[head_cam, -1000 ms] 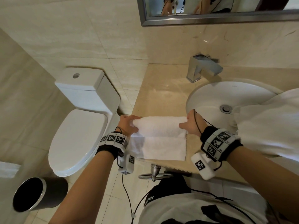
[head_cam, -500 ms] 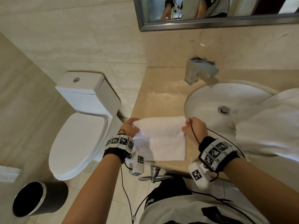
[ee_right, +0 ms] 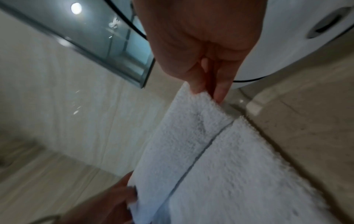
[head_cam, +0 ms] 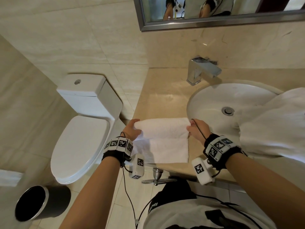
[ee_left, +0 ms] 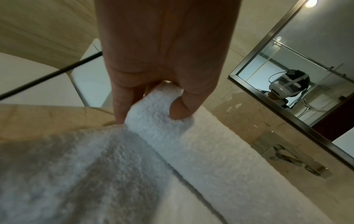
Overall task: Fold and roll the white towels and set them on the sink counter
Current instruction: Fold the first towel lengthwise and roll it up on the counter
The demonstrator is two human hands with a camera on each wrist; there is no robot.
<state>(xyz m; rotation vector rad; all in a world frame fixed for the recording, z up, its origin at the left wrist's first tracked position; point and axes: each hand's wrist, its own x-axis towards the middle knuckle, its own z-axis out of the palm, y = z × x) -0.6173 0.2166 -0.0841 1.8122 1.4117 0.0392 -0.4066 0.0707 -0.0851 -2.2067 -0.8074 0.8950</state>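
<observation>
White hand towel (head_cam: 165,139) on the sink counter (head_cam: 158,96), left hand (head_cam: 132,131) and right hand (head_cam: 198,129) each pinching a folded end.

I drew the far fold of the white towel (head_cam: 162,129) a little nearer to me with my left hand (head_cam: 132,132) and right hand (head_cam: 198,129). Less flat towel showed at the frame's lower middle.

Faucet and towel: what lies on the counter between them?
Head view: only bare counter lies between the faucet and the towel.
</observation>
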